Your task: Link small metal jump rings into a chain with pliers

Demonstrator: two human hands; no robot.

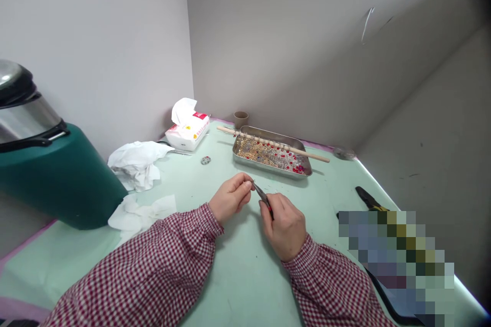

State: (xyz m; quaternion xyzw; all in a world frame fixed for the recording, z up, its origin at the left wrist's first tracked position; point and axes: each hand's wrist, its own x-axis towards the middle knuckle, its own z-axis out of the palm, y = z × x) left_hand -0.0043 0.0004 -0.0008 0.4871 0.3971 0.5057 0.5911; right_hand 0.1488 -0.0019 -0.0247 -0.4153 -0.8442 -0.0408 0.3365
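Note:
My right hand [284, 225] is closed round the handles of a pair of pliers [262, 195], whose narrow jaws point up and left. The jaw tips meet the fingertips of my left hand [232, 195], which is pinched on something too small to make out. Both hands are above the pale green table, in front of a metal tray [272, 167]. Gold, clear and red beads [295, 168] lie in the tray. Across its top rests a wooden stick [314, 156] with small pieces wound or strung along it.
A small ring-shaped beaded piece [206, 160] lies left of the tray. Farther left are a tissue pack [187, 132], crumpled tissues [138, 161] and a large green flask [72, 179]. A brown cup [241, 119] stands behind the tray. Dark-handled pliers [367, 197] lie right, beside a blurred-out patch.

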